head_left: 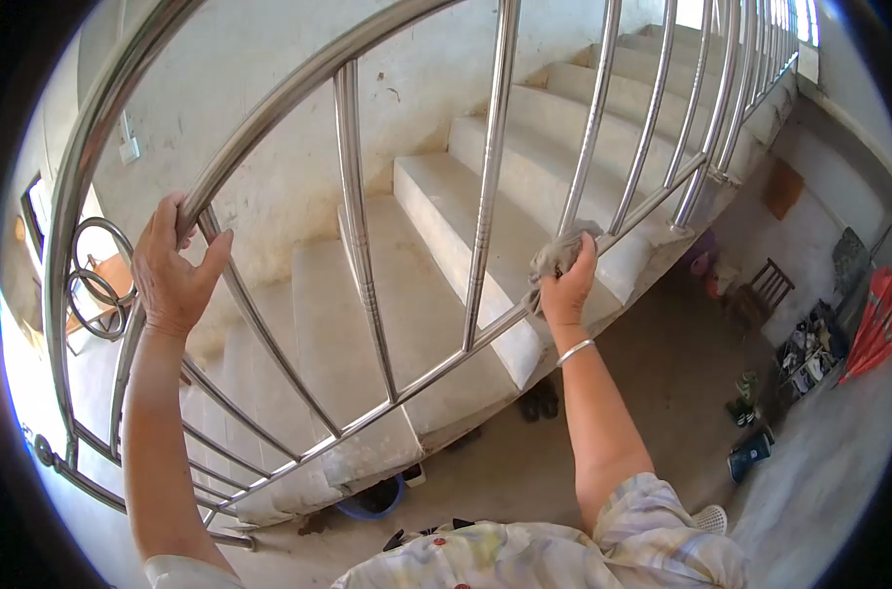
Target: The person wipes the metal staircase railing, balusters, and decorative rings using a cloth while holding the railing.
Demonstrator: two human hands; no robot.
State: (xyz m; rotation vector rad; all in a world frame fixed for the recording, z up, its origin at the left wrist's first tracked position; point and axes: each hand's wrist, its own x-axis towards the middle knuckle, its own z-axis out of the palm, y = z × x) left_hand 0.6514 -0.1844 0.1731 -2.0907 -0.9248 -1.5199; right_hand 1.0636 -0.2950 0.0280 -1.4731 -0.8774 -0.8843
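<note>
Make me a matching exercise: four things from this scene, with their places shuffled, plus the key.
1. Cloth
2. Left hand
3. Bracelet
4. Blue tub

A. around the right wrist
B. on the floor, partly hidden by the stairs
C. in the right hand
D. on the handrail

Pairs: 1-C, 2-D, 3-A, 4-B

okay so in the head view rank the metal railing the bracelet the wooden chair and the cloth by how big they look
1. Metal railing
2. Cloth and wooden chair: too alike to rank; the chair sits farther away
3. Bracelet
</note>
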